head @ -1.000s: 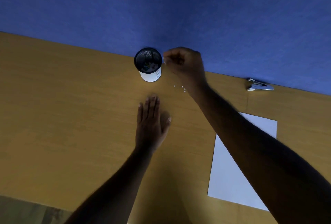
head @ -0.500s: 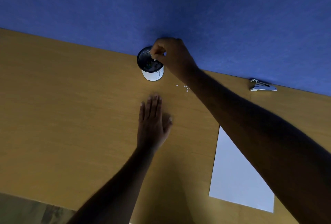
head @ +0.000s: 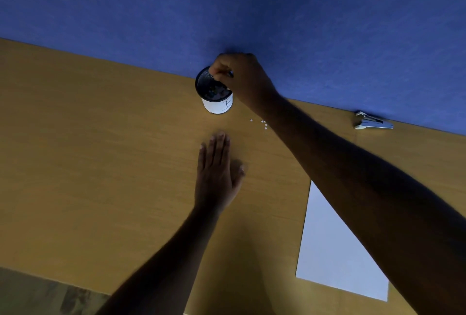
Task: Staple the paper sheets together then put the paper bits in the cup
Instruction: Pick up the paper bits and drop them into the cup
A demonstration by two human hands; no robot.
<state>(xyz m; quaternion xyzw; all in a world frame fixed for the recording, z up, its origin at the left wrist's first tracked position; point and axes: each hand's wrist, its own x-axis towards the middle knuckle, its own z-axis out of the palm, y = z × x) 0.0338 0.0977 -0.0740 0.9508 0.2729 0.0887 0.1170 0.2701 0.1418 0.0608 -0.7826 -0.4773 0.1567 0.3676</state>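
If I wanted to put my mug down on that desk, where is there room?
The whole stretch left of the left hand and cup is bare. Also between the stapler and paper sheets. It is crowded around the cup, with the right hand and paper bits.

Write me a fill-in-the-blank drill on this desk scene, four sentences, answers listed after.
1. The right hand is bunched over the mouth of the ____.
2. The left hand lies ____ on the desk, palm down.
3. A few white paper bits lie on the desk to the ____ of the cup.
4. The stapler lies by the ____ wall.

Answers: cup; flat; right; blue
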